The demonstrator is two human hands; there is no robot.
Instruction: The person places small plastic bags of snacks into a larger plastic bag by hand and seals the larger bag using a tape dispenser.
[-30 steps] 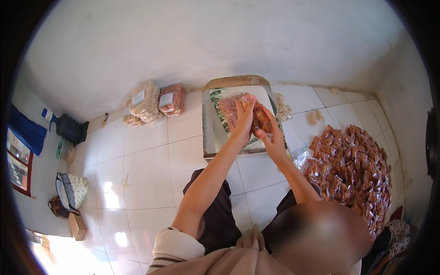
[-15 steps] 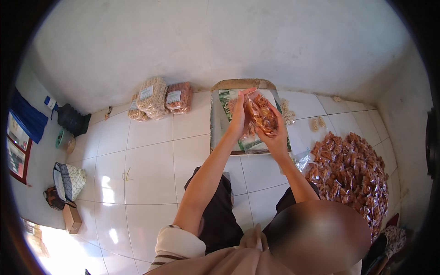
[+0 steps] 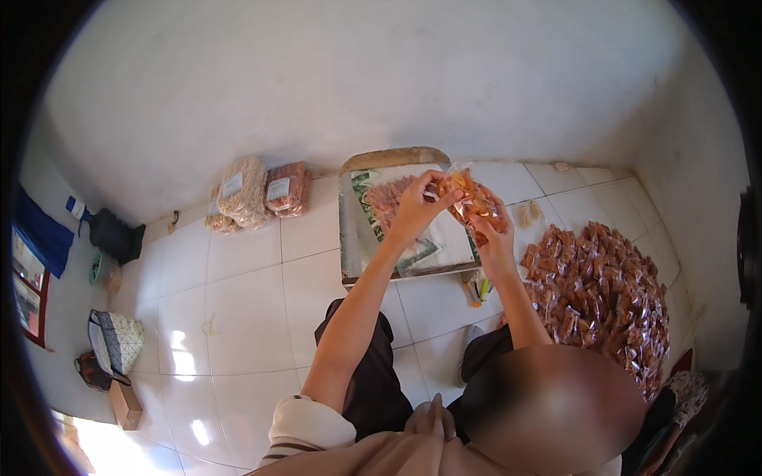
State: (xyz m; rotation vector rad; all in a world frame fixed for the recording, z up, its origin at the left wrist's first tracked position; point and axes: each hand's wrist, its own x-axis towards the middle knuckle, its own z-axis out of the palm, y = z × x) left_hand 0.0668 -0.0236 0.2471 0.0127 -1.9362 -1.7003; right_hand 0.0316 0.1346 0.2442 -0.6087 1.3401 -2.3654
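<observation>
Both hands hold a clear plastic bag of orange-brown snack pieces (image 3: 475,200) above the right side of a low table (image 3: 454,247). My left hand (image 3: 421,208) is closed at the bag's upper left edge, with thumb and fingers pinching the plastic. Wrapped round the bag's lower right side is my right hand (image 3: 495,238), its fingers partly behind the bag. On the table, beyond my left hand, lies a clear pack of reddish snacks (image 3: 386,198) on a green and white printed sheet (image 3: 359,182).
A large heap of small filled bags (image 3: 595,301) covers the floor to the right. Against the wall, back left, are big packs of pale snacks (image 3: 243,194) and reddish snacks (image 3: 288,190). An orange-and-green-handled tool (image 3: 478,292) lies by the table's front edge.
The bag and both hands have shifted right relative to the table. My left hand has gone from cupping the bag's side to pinching its upper edge. The view has also shifted.
</observation>
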